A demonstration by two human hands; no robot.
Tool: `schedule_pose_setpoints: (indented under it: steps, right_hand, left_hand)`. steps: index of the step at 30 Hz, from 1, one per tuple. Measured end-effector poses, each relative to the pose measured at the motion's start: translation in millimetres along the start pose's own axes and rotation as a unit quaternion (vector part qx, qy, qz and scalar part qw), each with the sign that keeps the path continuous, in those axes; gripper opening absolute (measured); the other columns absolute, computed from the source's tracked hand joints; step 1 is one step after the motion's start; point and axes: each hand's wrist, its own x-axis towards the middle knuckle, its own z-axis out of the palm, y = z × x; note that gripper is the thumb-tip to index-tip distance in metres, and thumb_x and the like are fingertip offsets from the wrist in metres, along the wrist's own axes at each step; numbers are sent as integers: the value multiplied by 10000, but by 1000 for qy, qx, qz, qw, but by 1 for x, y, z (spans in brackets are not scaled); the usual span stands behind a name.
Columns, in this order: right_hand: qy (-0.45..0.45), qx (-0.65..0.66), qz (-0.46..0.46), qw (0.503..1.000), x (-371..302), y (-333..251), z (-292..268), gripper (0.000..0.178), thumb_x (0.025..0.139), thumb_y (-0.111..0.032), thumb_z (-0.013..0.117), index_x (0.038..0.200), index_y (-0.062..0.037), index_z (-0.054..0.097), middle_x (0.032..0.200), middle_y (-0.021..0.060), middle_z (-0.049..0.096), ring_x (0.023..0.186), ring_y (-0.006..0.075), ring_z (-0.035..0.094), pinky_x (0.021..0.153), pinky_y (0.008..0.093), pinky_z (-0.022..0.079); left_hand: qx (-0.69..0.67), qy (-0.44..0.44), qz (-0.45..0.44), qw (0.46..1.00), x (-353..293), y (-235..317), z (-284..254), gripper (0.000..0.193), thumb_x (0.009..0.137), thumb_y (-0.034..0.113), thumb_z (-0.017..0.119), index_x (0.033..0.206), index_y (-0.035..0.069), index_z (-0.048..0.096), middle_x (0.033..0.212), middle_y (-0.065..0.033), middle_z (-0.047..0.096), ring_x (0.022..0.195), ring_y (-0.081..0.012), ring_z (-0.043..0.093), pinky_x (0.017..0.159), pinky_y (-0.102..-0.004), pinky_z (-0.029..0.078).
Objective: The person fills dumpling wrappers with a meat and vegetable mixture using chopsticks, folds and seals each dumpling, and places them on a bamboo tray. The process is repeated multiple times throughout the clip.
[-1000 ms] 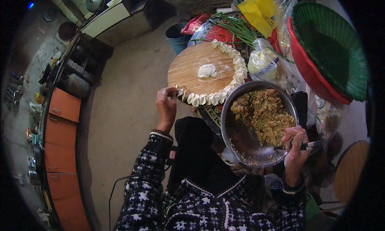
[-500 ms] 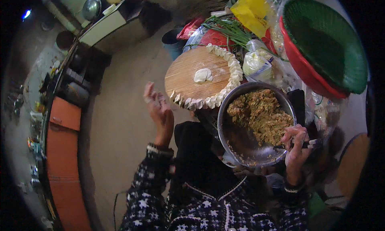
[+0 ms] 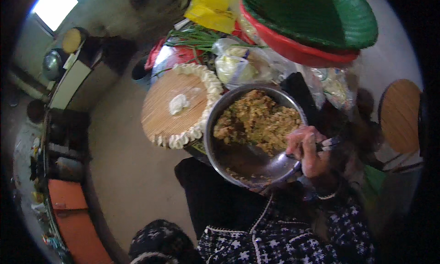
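Observation:
My right hand (image 3: 308, 150), dusted with flour, is closed around dark chopsticks (image 3: 329, 144) at the right rim of a metal bowl (image 3: 211, 159). Inside the bowl, a brown-green minced filling (image 3: 256, 119) lies heaped toward the far side. Only the sleeve of my left arm (image 3: 160, 238) shows, at the lower edge; the left hand is out of sight. Left of the bowl, a round wooden board (image 3: 158, 105) bears white dumplings (image 3: 213, 87) lined along its far, right and near rim. Pale dough wrappers (image 3: 178, 104) lie in its middle.
Behind the bowl are a bagged cabbage (image 3: 236, 69), green onions (image 3: 197, 38) and a yellow bag (image 3: 211, 11). A green basket (image 3: 362, 23) sits in a red basin (image 3: 293, 53) at the far right. Orange cabinets (image 3: 68, 195) line the left; a round wooden board (image 3: 399, 115) stands right.
The view has shifted, so the board and bowl appear further left. My left hand, raised with its fingers apart before, has dropped out of view. My right hand still holds the chopsticks.

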Motion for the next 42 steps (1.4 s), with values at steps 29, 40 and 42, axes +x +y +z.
schedule_pose_setpoints:
  steps: [29, 40, 42]
  right_hand:
    - [72, -17, 31, 997, 11, -2, -3, 422, 1076, -334, 322, 849, -47, 531, 700, 44, 581, 509, 48, 350, 486, 220, 283]
    - [75, -25, 13, 997, 20, 7, -1, 426, 1065, -350, 366, 833, -38, 538, 663, 61, 555, 510, 69, 404, 465, 215, 289]
    - [74, -28, 15, 997, 19, 7, -1, 428, 1064, -350, 370, 832, -35, 546, 668, 58, 568, 503, 55, 394, 466, 215, 288]
  left_hand:
    - [248, 82, -637, 726, -117, -327, -215, 610, 956, 425, 616, 1336, -35, 493, 1214, -123, 624, 1068, -190, 595, 885, -289, 484]
    - [-215, 295, -649, 668, -157, -350, -180, 403, 969, 247, 592, 1222, -66, 571, 1136, -126, 651, 965, -231, 648, 837, -356, 533]
    - [-206, 314, -649, 662, -159, -340, -181, 387, 976, 232, 567, 1223, -66, 560, 1139, -132, 645, 966, -240, 650, 839, -357, 539]
